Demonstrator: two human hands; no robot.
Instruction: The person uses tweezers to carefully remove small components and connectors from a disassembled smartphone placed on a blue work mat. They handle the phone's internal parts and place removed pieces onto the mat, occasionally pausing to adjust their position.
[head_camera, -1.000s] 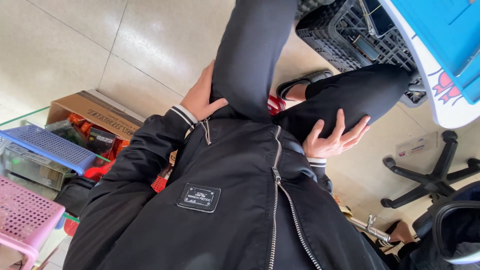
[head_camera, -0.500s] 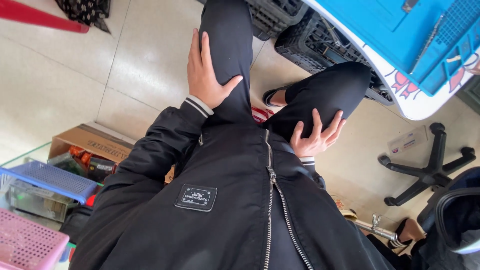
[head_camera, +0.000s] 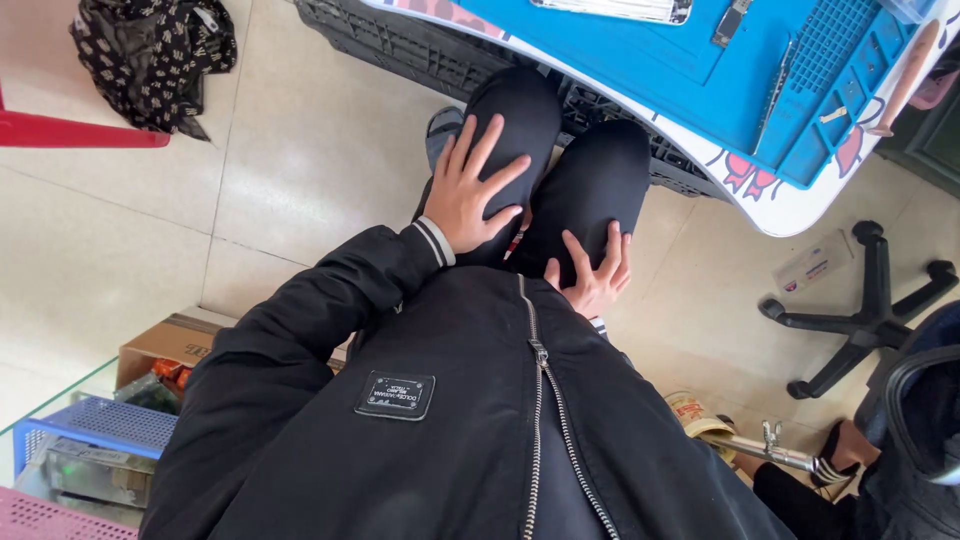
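I am seated, looking down at my black zip jacket (head_camera: 470, 400) and black trousers (head_camera: 590, 180). My left hand (head_camera: 475, 190) lies flat on my left thigh, fingers spread, holding nothing. My right hand (head_camera: 592, 275) rests palm down on my right thigh, fingers apart, also with nothing in it. My knees point towards a white table edge (head_camera: 780, 210) that carries a blue work mat (head_camera: 700, 70) with small tools.
Black plastic crates (head_camera: 400, 50) stand under the table. A cardboard box (head_camera: 165, 345), a blue basket (head_camera: 100, 425) and a pink basket (head_camera: 50, 515) sit at lower left. A black chair base (head_camera: 860, 310) is at right, and a patterned dark cloth (head_camera: 155, 55) at upper left.
The view has swung towards the table. My legs have come together, and both hands have slid along my thighs towards the knees.
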